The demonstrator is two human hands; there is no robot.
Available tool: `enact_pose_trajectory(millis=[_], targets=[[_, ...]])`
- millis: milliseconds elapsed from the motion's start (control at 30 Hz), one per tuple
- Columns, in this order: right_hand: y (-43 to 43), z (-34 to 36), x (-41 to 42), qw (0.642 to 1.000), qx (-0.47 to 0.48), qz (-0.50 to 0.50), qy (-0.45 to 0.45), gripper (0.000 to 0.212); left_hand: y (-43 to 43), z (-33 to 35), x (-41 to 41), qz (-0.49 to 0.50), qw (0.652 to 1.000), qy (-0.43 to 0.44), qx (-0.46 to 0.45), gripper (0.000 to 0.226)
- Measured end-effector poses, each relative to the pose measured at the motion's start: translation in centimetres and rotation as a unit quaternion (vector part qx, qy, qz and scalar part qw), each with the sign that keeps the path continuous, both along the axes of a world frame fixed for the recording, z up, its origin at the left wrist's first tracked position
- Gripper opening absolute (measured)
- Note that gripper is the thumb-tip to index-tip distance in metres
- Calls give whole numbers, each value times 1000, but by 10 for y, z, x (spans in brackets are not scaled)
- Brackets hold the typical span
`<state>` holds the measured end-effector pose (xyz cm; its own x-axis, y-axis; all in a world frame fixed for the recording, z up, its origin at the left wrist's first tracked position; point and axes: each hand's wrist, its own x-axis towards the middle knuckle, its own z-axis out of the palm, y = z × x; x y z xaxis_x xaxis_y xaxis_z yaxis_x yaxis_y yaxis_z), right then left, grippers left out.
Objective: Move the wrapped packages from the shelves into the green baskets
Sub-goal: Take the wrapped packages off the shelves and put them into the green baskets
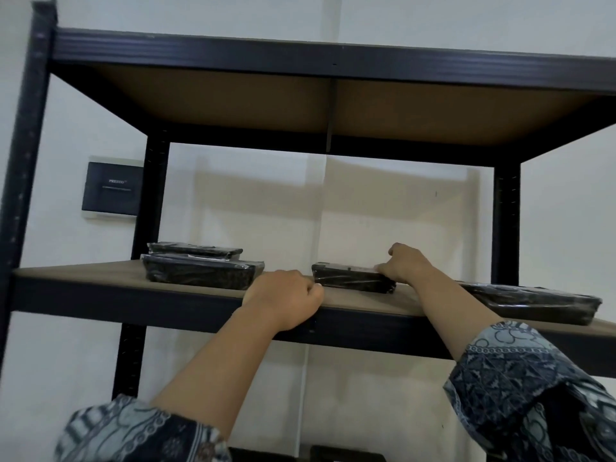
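View was from below, looking up at a dark metal rack w/ brown boards. Four black wrapped pkgs lay on the middle shelf point(100, 273).

Left side: a larger front package point(200, 275) near the shelf's front edge, w/ a flatter rear package point(195, 250) just behind it, poss. touching – couldn't tell. Centre: the middle package point(350, 278), small, film-wrapped, lying flat on the board. Far right: a long right package point(533, 303), partly hidden behind the right forearm.

Right hand point(408, 265) was on the middle package's right end – fingers curled over its top edge, thumb side at the near corner, gripping it. Pkg was on the board, not lifted.

Left hand point(290, 298) sat at the shelf's front edge, between the front package and the middle one, fingers curled into a loose fist w/ nothing visible in it. It looked to be just beside the middle pkg's left end; contact not clear.

Both arms wore patterned blue sleeves point(520, 378). A dark wall panel point(113, 188) hung on the white wall, left of the rack's rear post.
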<state>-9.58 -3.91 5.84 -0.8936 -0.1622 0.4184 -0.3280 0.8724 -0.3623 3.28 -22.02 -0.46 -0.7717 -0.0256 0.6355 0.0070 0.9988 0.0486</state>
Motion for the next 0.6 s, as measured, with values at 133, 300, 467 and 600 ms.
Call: enact_pose_trajectory(millis=[133, 300, 467, 600], targets=[[-10, 2, 11, 996, 51, 43, 64, 56, 1, 0, 3, 0, 1000, 15, 15, 38], [-29, -7, 31, 983, 101, 102, 113, 56, 1, 0, 6, -18, 999, 38, 19, 43], [-42, -18, 60, 978, 122, 120, 116, 59, -8, -2, 18, -82, 992, 100, 3, 44], [-58, -18, 85, 981, 112, 111, 113, 59, -33, 3, 39, -118, 979, 162, -41, 46]])
